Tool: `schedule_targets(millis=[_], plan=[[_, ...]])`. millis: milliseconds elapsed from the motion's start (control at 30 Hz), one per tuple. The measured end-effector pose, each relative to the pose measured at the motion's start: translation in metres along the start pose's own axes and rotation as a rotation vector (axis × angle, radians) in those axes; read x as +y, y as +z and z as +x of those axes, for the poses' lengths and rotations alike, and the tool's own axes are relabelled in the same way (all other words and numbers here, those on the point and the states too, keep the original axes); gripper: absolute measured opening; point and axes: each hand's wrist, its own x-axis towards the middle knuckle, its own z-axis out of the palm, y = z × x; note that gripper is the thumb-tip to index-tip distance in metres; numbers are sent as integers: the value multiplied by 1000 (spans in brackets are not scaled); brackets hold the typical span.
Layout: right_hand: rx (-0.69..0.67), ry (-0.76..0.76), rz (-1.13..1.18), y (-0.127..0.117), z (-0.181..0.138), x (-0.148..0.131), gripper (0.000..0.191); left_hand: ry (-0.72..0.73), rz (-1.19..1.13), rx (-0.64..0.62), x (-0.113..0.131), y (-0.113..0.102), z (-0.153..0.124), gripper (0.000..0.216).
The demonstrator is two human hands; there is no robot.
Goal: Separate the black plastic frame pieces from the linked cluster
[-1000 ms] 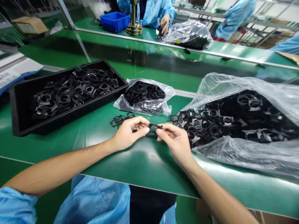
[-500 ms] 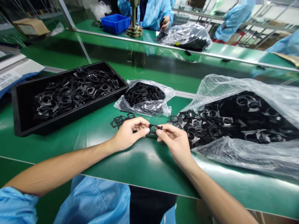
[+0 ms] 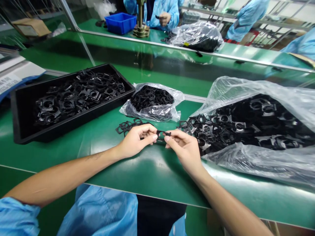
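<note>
At the left, a black tray (image 3: 73,122) full of dark parts stands at an angle on the tabletop (image 3: 147,173), perhaps so that the arm can reach it easily. Next, some loose parts (image 3: 125,126) lie just behind the left hand (image 3: 135,141), which pinches one end of the part (image 3: 160,131) between thumb and fingers. Behind is a small bag (image 3: 155,113) of similar parts. The right hand (image 3: 185,144) pinches the other end, so the part is above the tabletop, between both hands, probably to keep it steady and visible. At the right, a big bag (image 3: 228,158) lies open, seemingly for easy access. The held part looks black, thin and flat, with a round opening.
</note>
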Motion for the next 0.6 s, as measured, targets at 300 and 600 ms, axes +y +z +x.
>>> schedule_targets(millis=[300,600], plan=[[-8,-64,-77,0,-1,1,17,-29,58,-51,0,-1,0,15],[-10,-71,-70,0,-2,2,12,-29,67,-53,1,-2,0,16]])
